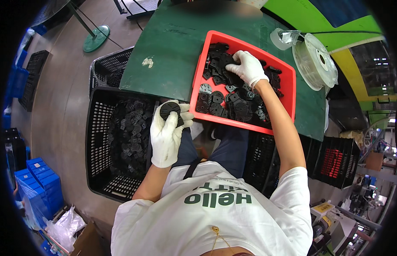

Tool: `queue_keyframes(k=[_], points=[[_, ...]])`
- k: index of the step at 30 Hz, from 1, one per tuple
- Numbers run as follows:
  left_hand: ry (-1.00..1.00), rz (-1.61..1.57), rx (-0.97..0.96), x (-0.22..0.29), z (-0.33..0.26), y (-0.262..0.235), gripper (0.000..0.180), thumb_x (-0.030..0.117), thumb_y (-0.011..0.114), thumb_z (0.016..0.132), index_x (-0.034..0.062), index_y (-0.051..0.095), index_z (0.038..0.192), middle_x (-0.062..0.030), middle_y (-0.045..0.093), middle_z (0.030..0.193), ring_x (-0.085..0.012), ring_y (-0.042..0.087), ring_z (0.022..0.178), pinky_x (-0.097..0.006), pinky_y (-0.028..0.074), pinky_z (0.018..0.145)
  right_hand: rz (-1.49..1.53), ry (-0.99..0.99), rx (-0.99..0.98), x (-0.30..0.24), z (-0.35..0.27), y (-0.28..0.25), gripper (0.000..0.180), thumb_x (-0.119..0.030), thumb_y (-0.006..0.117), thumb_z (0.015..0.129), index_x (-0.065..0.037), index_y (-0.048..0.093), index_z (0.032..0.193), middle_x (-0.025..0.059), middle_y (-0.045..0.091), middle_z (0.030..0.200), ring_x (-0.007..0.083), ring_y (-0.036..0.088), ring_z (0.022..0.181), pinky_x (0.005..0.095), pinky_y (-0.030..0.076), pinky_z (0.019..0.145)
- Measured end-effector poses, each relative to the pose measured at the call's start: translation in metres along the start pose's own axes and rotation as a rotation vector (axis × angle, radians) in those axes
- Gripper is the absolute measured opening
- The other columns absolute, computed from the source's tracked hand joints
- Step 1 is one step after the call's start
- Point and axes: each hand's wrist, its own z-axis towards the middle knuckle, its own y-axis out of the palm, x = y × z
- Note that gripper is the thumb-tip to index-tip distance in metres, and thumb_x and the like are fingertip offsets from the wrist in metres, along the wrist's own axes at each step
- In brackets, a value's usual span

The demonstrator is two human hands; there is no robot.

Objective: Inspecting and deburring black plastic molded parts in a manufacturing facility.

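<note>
My left hand (166, 138), in a white glove, grips a round black plastic part (170, 110) between thumb and fingers. It is held just left of the red tray's near corner. Many flat black plastic parts (240, 106), some rounded with ridges, lie heaped in the red tray (242, 124). Over the far part of that heap, my gloved right hand (249, 69) has its fingers curled around a black part, which it partly hides. The tray rests on a green table (168, 55).
Left of my legs stands a black crate (96, 145) with more black parts; another crate (108, 68) is behind it. A clear tape roll (283, 39) and a spool (316, 62) sit at the table's right. Blue bins (39, 181) stand at far left.
</note>
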Motion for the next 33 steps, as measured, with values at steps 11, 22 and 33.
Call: queue_keyframes(k=[11,22,33], points=[[-0.05,0.016,0.004,-0.002,0.002,0.001,0.026,0.007,0.046,0.097,-0.0013,0.046,0.122,-0.0184,0.059,0.111,-0.0217,0.063,0.089,-0.033,0.054,0.077,0.575,0.342,0.024,-0.003,-0.048,0.002,0.042,-0.035,0.069,0.082,0.002,0.065,0.1,0.0137,0.066,0.093,0.022,0.064,0.082,0.0327,0.051,0.075],[-0.071,0.014,-0.036,0.0,0.001,0.001,0.027,0.007,0.044,0.098,-0.0002,0.046,0.123,-0.0179,0.059,0.113,-0.022,0.064,0.092,-0.032,0.054,0.078,0.018,0.007,0.213,-0.014,-0.053,0.034,0.023,-0.022,0.071,0.077,-0.005,0.061,0.09,0.0129,0.062,0.092,0.0351,0.058,0.09,0.0429,0.048,0.08],[-0.077,0.007,-0.077,-0.003,0.0,0.004,0.026,0.006,0.041,0.099,0.0001,0.046,0.123,-0.0186,0.059,0.113,-0.0224,0.064,0.093,-0.033,0.053,0.08,0.536,-0.128,0.371,-0.036,-0.067,0.011,0.018,-0.003,0.072,0.077,-0.001,0.059,0.089,0.0089,0.063,0.092,0.0179,0.06,0.082,0.0292,0.049,0.078]])
